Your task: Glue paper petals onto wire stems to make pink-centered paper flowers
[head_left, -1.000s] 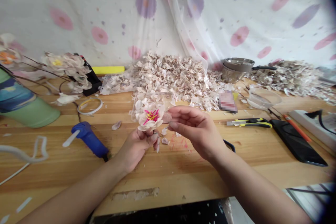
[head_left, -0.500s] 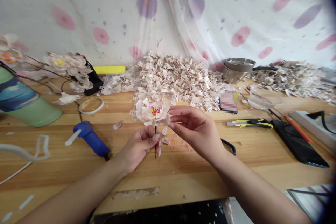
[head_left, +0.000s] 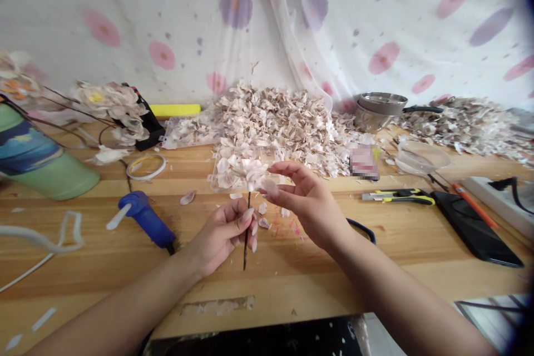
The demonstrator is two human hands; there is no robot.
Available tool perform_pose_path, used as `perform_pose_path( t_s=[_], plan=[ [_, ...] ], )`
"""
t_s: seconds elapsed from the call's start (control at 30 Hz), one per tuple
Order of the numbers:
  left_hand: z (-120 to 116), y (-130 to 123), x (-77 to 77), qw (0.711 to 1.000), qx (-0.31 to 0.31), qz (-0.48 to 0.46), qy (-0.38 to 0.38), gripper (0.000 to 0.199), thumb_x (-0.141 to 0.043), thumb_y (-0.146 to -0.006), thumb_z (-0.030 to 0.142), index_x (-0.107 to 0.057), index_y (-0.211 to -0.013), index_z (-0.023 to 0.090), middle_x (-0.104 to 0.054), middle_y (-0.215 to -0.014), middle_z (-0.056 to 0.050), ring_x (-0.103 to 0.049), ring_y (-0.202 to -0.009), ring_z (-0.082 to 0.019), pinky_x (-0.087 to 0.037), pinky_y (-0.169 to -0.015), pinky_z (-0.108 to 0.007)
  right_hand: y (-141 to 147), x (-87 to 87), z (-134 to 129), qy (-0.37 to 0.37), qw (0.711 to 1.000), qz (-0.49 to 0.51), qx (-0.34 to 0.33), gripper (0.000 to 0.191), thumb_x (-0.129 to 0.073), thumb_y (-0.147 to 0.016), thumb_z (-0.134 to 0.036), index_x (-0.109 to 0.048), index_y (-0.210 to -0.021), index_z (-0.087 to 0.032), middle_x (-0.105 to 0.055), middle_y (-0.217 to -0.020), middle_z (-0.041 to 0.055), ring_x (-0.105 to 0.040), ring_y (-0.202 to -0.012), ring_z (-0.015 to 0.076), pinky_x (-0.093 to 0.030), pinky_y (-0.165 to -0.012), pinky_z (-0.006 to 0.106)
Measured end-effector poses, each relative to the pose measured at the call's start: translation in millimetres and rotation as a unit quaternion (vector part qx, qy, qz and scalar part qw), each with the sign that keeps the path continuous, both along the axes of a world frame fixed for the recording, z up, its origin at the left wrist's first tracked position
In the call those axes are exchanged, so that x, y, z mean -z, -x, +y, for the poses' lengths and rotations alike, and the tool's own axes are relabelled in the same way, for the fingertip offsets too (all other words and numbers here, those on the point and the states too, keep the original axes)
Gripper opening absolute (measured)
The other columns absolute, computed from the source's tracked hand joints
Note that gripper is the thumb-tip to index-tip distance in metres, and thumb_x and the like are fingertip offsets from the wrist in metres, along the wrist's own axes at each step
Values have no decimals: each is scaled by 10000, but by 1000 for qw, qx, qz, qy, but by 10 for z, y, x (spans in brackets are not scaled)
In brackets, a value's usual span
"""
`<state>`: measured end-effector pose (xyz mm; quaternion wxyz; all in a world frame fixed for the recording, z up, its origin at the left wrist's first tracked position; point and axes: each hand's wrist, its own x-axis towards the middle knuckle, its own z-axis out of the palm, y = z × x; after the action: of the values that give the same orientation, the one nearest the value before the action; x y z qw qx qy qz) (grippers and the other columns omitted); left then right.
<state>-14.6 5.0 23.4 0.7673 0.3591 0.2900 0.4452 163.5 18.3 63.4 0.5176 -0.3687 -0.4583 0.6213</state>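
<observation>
My left hand point(head_left: 227, 233) is closed around the thin dark stem of a handmade flower point(head_left: 250, 175), thumb and fingers pinching it. Pale whitish petals top the upright stem, seen from the side, and the flower's centre is hidden. At the bloom's right edge is my right hand point(head_left: 306, 194), its thumb and fingers apart around the outer petals. Whether the fingertips touch a petal is hard to make out. Beneath the hands, a few loose petals point(head_left: 262, 208) lie on the wooden table point(head_left: 300, 283). Behind the bloom sits a clear plastic tray point(head_left: 217, 181) holding petals.
A large heap of dried petals point(head_left: 275, 117) lies at the back. On the left are a blue glue gun point(head_left: 146, 219), a tape ring point(head_left: 146, 167) and a green tumbler point(head_left: 62, 172). To the right lie a utility knife point(head_left: 398, 196), a phone point(head_left: 475, 228) and a power strip point(head_left: 500, 197).
The flower has tipped so its pink and yellow centre no longer shows, and more stem extends below my left hand. My right fingers have spread apart at the petals.
</observation>
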Motion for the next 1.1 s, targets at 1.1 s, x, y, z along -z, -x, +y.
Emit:
perform_pose_path(
  t_s=[1.1],
  plan=[
    [-148, 148, -187, 982, -117, 120, -89, 389, -892, -598, 391, -592, -659, 152, -648, -594, 23, -601, -514, -112, -456, -562, -238, 48, 172, -100, 71, 995, 40, -54, 378, -876, -616, -260, -651, -904, -165, -717, -848, 28, -690, -768, 139, -528, -779, 278]
  ],
)
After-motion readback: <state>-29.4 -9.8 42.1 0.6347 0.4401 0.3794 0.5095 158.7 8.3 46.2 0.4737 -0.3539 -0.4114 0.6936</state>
